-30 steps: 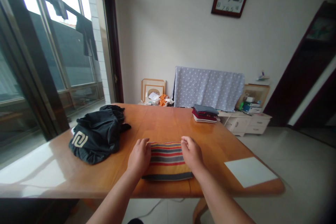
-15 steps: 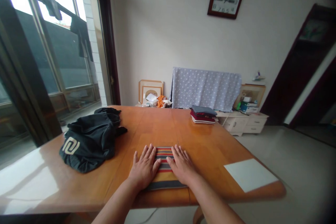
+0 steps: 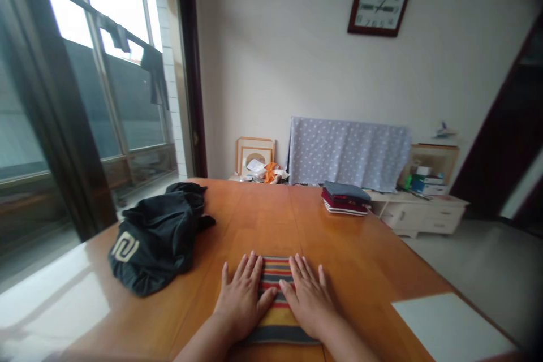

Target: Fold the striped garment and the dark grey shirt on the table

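Note:
A striped cloth (image 3: 278, 317), folded into a flat rectangle with red, grey, yellow and orange bands, lies near the front edge of the wooden table (image 3: 258, 215). My left hand (image 3: 241, 297) rests flat over its left side, fingers stretched forward. On its right side lies my right hand (image 3: 309, 297), also flat, with the fingers spread. Both thumbs point inward across the stripes. The hands cover the cloth's side edges, and neither grips it.
A crumpled black garment (image 3: 156, 240) with a pale emblem lies on the table's left. A stack of folded clothes (image 3: 345, 199) sits at the back right. A white sheet (image 3: 453, 325) lies at the front right. Beyond stands a white cabinet (image 3: 428, 216).
The view has shifted, so the table and everything on it appear lower and most things farther right. My hands stay flat on the cloth; the right hand's fingers look more spread.

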`<state>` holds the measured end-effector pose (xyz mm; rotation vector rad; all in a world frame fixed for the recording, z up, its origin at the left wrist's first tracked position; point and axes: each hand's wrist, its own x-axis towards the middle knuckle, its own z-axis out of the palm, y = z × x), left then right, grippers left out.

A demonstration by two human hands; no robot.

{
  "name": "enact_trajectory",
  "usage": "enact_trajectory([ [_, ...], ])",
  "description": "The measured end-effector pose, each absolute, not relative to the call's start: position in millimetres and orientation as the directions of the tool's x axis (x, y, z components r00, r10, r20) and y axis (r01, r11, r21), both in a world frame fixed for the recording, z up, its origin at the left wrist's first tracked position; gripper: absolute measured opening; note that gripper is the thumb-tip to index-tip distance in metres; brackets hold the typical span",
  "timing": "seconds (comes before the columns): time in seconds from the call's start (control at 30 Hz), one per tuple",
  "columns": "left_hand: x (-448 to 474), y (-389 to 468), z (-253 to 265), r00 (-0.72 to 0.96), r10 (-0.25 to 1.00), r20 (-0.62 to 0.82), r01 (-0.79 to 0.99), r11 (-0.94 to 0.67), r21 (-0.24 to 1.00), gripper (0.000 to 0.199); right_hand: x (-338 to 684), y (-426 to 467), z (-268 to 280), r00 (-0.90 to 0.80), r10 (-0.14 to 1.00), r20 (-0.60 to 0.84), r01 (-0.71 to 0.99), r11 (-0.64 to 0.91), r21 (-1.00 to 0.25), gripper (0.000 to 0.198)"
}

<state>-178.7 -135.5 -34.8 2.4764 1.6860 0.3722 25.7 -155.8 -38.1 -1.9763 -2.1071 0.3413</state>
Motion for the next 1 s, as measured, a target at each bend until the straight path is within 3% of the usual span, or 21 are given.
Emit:
enact_trajectory([
  [0.5, -182.6, -145.7, -32.9, 0.347, 0.929, 0.129, 0.852, -0.37, 0.371, 0.095, 34.0, -143.0, -82.6, -0.067, 0.986, 0.155, 0.977, 0.096, -0.192, 0.077],
  [1.0, -179.6, -136.0, -32.8, 0.322, 0.942, 0.095, 0.899, -0.336, 0.28, 0.092, 22.3, -152.6, -36.3, -0.052, 0.998, -0.035, 0.945, 0.038, -0.325, 0.078],
])
